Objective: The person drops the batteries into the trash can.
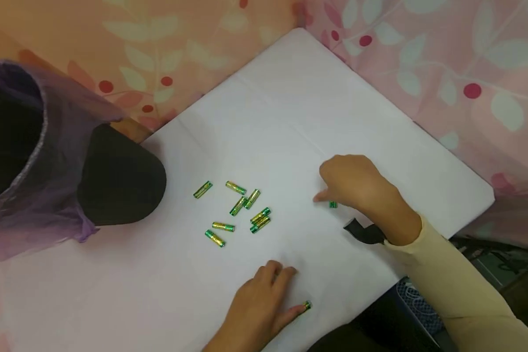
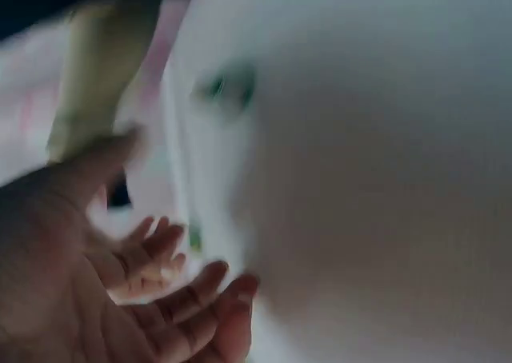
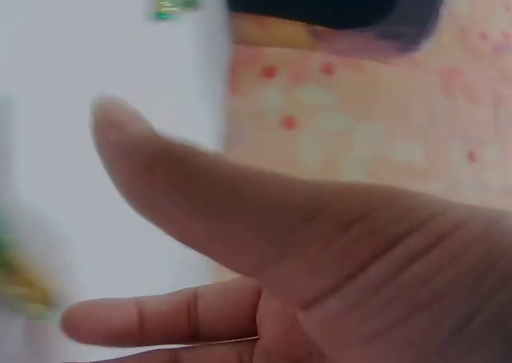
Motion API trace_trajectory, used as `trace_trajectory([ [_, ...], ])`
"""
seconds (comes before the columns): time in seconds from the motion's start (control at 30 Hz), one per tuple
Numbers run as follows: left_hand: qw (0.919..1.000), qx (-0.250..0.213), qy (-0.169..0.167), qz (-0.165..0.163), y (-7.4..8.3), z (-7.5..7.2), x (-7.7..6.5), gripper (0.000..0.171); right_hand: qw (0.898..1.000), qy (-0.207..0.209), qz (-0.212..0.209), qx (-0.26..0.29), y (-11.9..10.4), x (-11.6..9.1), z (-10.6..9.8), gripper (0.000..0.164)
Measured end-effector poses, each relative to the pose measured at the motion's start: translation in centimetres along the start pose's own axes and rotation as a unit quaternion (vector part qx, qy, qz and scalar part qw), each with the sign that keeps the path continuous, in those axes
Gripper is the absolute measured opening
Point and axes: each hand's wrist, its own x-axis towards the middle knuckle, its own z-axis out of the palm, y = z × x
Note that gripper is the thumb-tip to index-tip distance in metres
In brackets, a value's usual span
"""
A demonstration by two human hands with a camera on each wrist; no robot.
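Several green-and-gold batteries (image 1: 214, 238) lie loosely grouped on the white tabletop (image 1: 158, 288). My left hand (image 1: 255, 303) is low over the table near the front edge, fingers loosely bent. By its thumb is a single battery (image 1: 307, 306); in the left wrist view that blurred battery (image 2: 232, 87) looks apart from the thumb. To the right, my right hand (image 1: 358, 183) hovers with thumb stretched out, and another battery (image 1: 333, 204) shows just below it. In the right wrist view the thumb and a finger are extended, with a blurred battery (image 3: 24, 283) beside the fingertip.
A black container (image 1: 123, 176) lined with a purple plastic bag (image 1: 66, 122) stands at the left. Patterned curtains (image 1: 193, 44) hang behind the table's far edges. A black strap (image 1: 363, 232) shows by the right wrist. Below the right edge are dark items.
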Motion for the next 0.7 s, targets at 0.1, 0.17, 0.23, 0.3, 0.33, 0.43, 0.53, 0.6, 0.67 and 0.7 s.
trace_trajectory([
  [0.1,0.9968,0.075,0.012,0.023,1.4,1.3,0.9,0.040,0.999,-0.035,0.013,0.025,1.0,-0.6,2.0,0.037],
  [0.17,0.9926,0.110,0.037,0.035,1.3,1.4,1.4,0.028,0.999,-0.024,0.013,0.039,1.5,-0.6,3.0,0.039],
  [0.23,0.9876,0.133,0.072,0.042,1.1,1.3,1.5,0.019,0.999,-0.009,0.011,0.038,1.8,-0.5,3.6,0.040],
  [0.3,0.9851,0.137,0.094,0.044,0.9,1.0,1.3,0.015,0.999,0.002,0.003,0.033,1.7,-0.6,3.8,0.040],
  [0.33,0.9844,0.130,0.110,0.042,0.9,0.8,1.1,0.014,1.000,0.008,-0.002,0.030,1.6,-0.8,3.8,0.040],
  [0.43,0.9838,0.088,0.154,0.030,0.5,-0.4,-0.2,0.013,0.999,0.031,-0.019,0.010,1.3,-2.4,3.4,0.035],
  [0.53,0.9803,0.052,0.189,-0.021,-1.2,-2.3,-2.2,0.051,0.997,0.049,-0.060,-0.006,1.2,-5.9,3.0,0.074],
  [0.6,0.9784,0.056,0.185,-0.075,-3.1,-3.2,-3.5,0.087,0.992,0.054,-0.109,-0.024,0.6,-8.5,3.3,0.114],
  [0.67,0.9795,0.056,0.152,-0.119,-4.8,-3.5,-4.3,0.115,0.984,0.039,-0.172,-0.019,-0.7,-10.6,4.5,0.130],
  [0.7,0.9815,0.055,0.126,-0.133,-5.4,-3.5,-4.4,0.123,0.978,0.024,-0.205,-0.020,-1.6,-11.3,5.3,0.129],
])
